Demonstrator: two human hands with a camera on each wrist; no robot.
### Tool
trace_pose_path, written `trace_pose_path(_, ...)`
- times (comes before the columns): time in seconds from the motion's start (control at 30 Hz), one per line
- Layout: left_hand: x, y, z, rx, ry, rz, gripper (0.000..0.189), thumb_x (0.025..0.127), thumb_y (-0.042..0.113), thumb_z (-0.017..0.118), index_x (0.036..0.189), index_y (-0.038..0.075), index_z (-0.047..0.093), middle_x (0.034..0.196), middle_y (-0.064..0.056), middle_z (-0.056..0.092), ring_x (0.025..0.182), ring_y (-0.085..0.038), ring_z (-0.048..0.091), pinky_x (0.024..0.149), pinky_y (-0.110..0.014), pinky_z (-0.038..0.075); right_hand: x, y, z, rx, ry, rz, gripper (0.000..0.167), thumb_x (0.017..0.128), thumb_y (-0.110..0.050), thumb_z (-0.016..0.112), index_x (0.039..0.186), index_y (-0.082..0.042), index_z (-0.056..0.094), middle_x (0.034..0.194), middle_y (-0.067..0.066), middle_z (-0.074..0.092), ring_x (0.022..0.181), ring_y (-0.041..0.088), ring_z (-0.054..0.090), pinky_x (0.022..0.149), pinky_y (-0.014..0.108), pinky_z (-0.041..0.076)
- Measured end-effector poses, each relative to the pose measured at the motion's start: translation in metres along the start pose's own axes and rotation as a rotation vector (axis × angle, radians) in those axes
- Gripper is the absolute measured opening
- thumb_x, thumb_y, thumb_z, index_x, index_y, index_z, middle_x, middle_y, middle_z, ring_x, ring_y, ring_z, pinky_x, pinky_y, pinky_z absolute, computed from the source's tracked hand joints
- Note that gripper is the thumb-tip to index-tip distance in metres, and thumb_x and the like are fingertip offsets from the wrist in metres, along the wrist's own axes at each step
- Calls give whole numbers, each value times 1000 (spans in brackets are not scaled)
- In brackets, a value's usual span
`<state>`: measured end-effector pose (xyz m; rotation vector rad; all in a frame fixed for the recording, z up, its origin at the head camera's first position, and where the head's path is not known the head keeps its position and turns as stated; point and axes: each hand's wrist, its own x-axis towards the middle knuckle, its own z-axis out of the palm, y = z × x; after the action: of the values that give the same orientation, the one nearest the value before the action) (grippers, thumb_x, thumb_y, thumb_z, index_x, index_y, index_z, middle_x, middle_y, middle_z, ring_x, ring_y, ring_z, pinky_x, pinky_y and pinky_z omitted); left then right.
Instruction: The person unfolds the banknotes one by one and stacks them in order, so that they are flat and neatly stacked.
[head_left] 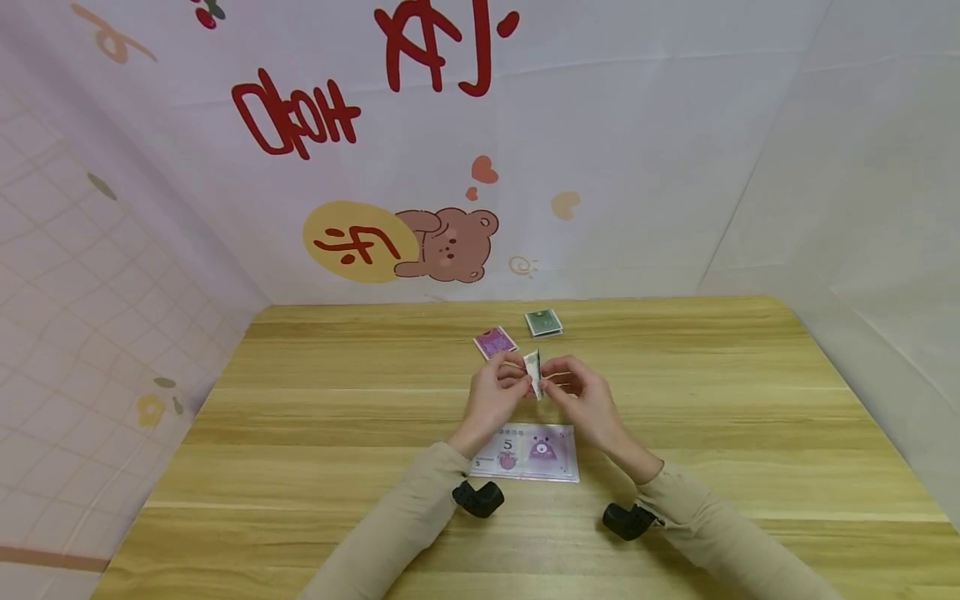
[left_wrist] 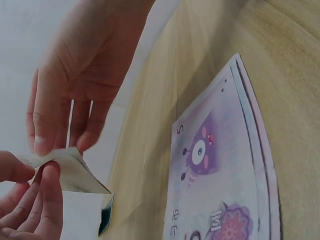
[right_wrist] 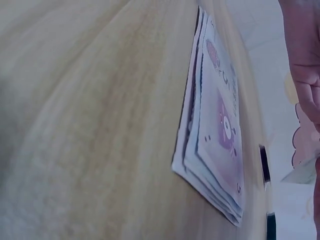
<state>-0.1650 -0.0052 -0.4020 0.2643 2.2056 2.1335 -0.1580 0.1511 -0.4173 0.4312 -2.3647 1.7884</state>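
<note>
Above the middle of the table, my left hand (head_left: 495,396) and my right hand (head_left: 591,402) pinch a small folded paper note (head_left: 533,373), pale with green marks, from either side. In the left wrist view the same folded note (left_wrist: 75,172) sits between fingertips and thumbs, its free corner sticking out. Below the hands lies a stack of purple play notes (head_left: 534,454) marked 5, with a one-eyed cartoon figure; the right wrist view shows the layered edges of this stack (right_wrist: 220,115). My left forearm partly covers its left end.
Just past the hands lie a folded purple note (head_left: 494,342) and a folded green note (head_left: 543,322). The wooden table (head_left: 337,450) ends at a printed cloth backdrop (head_left: 615,150) behind and at the sides. Black wrist devices (head_left: 478,499) sit at both cuffs.
</note>
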Motion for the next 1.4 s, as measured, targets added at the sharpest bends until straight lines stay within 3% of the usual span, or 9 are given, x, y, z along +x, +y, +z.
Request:
trace_pose_path(0.2,0,-3,-6,19,76,28,23,86,-16,57,107,-14,48,92,-35,63,83,-50,62,70,-41,57,-1,5,-2,76,38,53,42,86,16,60,124,13,43,101,35,61,93,46,62,75,25,54)
trace_pose_path(0.4,-1,-5,-15,55,100,26,20,87,-14,56,105,-12,49,90,-33,64,79,-50,62,61,-24,53,-3,11,-5,96,69,11,43,83,20,60,122,14,43,99,35,60,89,46,62,74,26,55)
trace_pose_path(0.63,12,-50,-27,64,130,77,17,86,-9,57,101,-3,53,83,-18,67,68,-23,65,62,-39,56,-5,14,-8,46,88,-26,32,84,20,59,114,15,49,102,35,59,88,47,63,73,23,55)
trace_pose_path(0.7,11,-52,-28,60,133,88,15,85,-9,56,98,-2,54,80,-14,65,66,-20,64,62,-41,56,-6,15,-9,37,89,-18,29,84,20,59,112,16,51,103,34,59,88,47,63,73,22,54)
trace_pose_path(0.97,10,-55,-36,76,145,-21,13,88,-10,57,100,-6,57,88,-21,65,70,-20,61,69,-50,55,-8,15,-10,12,83,47,22,85,17,59,107,16,56,105,32,59,89,45,64,73,18,52)
trace_pose_path(1.17,2,-39,-39,113,139,-17,13,86,-13,55,99,-12,56,91,-30,63,76,-35,63,71,-55,53,-9,19,-13,-6,72,50,22,84,18,59,106,16,56,104,32,60,87,44,64,73,20,53)
trace_pose_path(1.23,-2,-31,-39,146,134,-10,13,85,-14,55,98,-13,57,91,-31,63,79,-39,63,71,-50,55,-10,20,-15,-16,66,50,23,83,18,59,105,16,57,103,31,60,85,43,64,72,21,53)
trace_pose_path(1.4,-10,-25,-43,219,107,24,11,82,-16,56,93,-13,58,89,-30,61,80,-37,61,65,-21,50,-14,25,-19,-61,46,56,23,82,18,59,104,14,58,100,29,60,83,39,64,70,22,53)
